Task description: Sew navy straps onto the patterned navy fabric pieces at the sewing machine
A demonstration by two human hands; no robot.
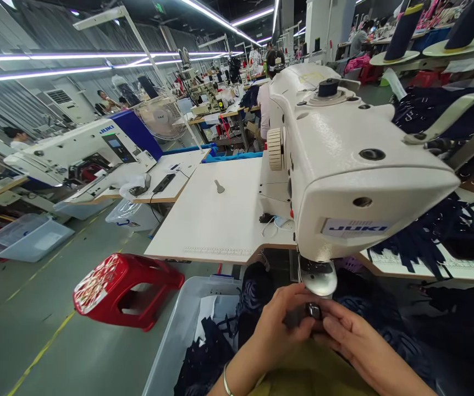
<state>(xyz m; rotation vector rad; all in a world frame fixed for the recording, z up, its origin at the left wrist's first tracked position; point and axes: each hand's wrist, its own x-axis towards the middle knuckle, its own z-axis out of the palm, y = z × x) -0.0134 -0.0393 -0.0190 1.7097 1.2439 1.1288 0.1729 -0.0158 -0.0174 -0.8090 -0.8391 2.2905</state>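
Both my hands meet just under the head of a white JUKI sewing machine (pixel 344 165). My left hand (pixel 280 324), with a thin bracelet on the wrist, curls its fingers round a small dark piece of fabric (pixel 314 311) below the machine's metal foot (pixel 318 278). My right hand (pixel 350 335) pinches the same piece from the other side. Most of the piece is hidden by the fingers.
A white table (pixel 212 214) lies to the left of the machine. A clear bin (pixel 179 335) of dark navy fabric sits below. A red stool (pixel 125 289) lies tipped on the floor. Dark fabric pieces (pixel 439 231) are piled at right. Other machines and workers fill the background.
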